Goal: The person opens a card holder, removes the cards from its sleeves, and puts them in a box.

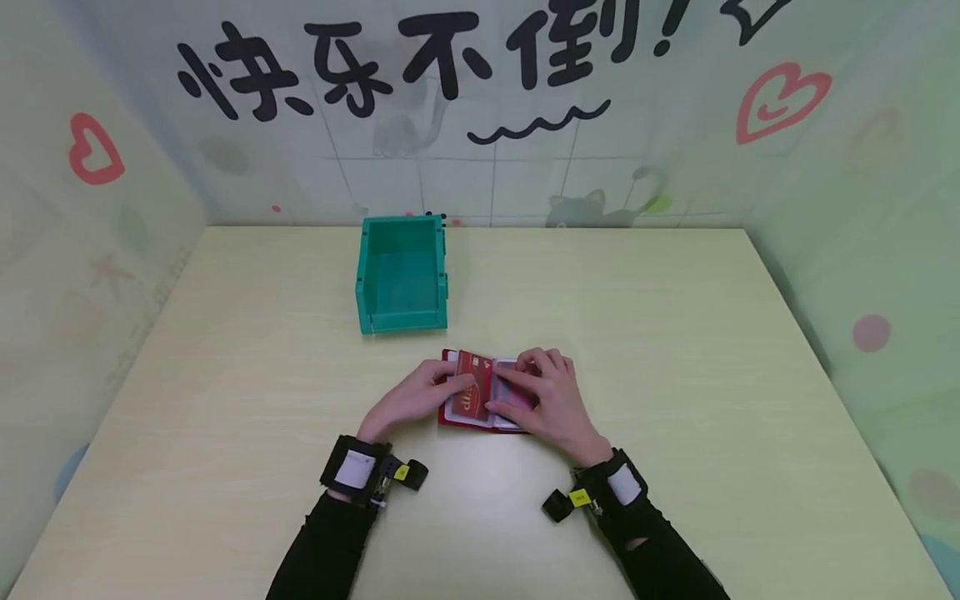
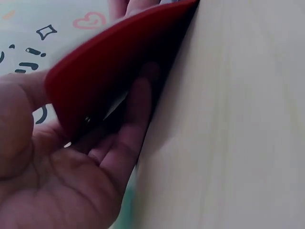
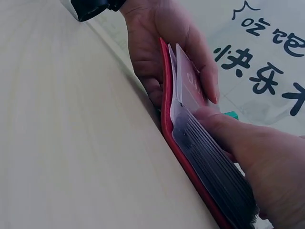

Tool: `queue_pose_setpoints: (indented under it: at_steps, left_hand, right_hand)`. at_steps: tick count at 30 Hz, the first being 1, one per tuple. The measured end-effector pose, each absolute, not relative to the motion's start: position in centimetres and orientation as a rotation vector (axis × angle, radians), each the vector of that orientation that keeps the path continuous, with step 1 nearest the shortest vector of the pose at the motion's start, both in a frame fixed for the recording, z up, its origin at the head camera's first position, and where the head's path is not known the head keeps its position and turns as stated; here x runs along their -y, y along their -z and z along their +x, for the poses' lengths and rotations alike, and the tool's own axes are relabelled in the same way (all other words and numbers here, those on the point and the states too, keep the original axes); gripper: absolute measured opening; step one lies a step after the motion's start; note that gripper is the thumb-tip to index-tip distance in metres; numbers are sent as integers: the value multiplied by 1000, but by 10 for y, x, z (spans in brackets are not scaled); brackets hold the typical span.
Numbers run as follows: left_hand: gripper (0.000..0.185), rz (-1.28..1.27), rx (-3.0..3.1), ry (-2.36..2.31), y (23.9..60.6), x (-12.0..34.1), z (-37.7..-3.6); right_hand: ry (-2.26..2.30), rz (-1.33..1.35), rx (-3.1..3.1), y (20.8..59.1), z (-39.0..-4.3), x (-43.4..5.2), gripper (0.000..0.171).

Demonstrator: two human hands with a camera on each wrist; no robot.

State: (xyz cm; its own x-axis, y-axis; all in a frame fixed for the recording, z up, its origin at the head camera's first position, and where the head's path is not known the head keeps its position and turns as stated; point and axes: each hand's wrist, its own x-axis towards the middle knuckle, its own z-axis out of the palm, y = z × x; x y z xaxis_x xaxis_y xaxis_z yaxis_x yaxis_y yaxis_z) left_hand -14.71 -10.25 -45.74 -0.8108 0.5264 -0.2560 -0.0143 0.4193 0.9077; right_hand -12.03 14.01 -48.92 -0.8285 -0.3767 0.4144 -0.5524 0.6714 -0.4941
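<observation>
A red card holder [image 1: 480, 423] lies open on the pale table [image 1: 675, 333], just in front of me. My left hand [image 1: 416, 398] grips its left flap, fingers [image 2: 133, 124] under the raised red cover [image 2: 119, 57] and thumb over a red card [image 1: 472, 385] lying on that side. My right hand [image 1: 543, 396] rests on the right half, its thumb [image 3: 228, 133] pressing on the stack of clear sleeves [image 3: 214, 167]. In the right wrist view the card [image 3: 190, 88] stands out of the sleeves beside the cover [image 3: 176, 138], with the left hand [image 3: 157, 38] behind it.
A green open-fronted bin [image 1: 363, 275] stands on the table beyond the card holder, a hand's length away. Decorated walls close in the table at the back and on both sides. A black camera is strapped to each wrist.
</observation>
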Motion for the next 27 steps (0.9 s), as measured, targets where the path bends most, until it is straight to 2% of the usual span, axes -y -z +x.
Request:
queue_pose_setpoints:
  at_steps: [7,13,21,27]
  left_hand:
    - [27,301,-2250,-1367,457,120,-150]
    - [26,243,-2290,-1314,453,119,-148]
    - [25,177,-2463,-1154,446,102,-141]
    - [37,103,-2759,-923,439,102,-133]
  right_hand:
    - [-752,620,2831,466,-113,-129,51]
    - [-619,538,2966,446,-104,-109,28]
    - [-768,410,2933,459,-110,-101,37]
    - [-963,424,2799,476,-114,-101,28]
